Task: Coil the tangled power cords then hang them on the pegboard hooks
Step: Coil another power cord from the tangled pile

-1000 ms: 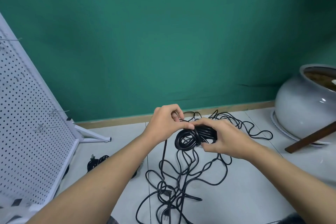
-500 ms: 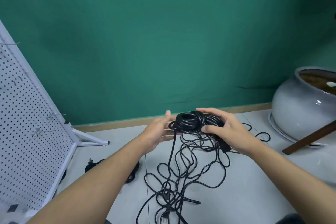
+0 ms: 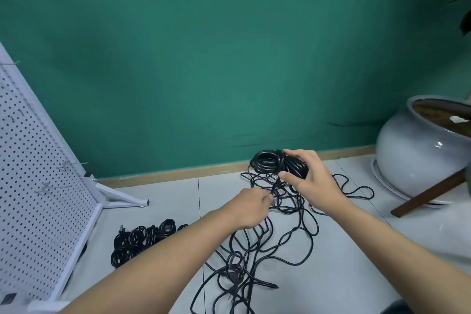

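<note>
The white pegboard (image 3: 38, 186) leans at the left, with thin wire hooks (image 3: 68, 164) on it. Near its foot, a black cord bundle (image 3: 142, 239) lies on the floor. The left hand (image 3: 248, 210) pinches one strand of the loose black tangle (image 3: 267, 250), which spreads over the floor. Just above, the right hand (image 3: 311, 183) grips a thick, glossy coil (image 3: 270, 162), held in the air. A grey pot (image 3: 413, 158) stands far right.

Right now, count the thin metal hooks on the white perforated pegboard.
3 on the white perforated pegboard: first metal hook upper left, second hook near its right edge, third hook just below. Others may be hidden.
</note>
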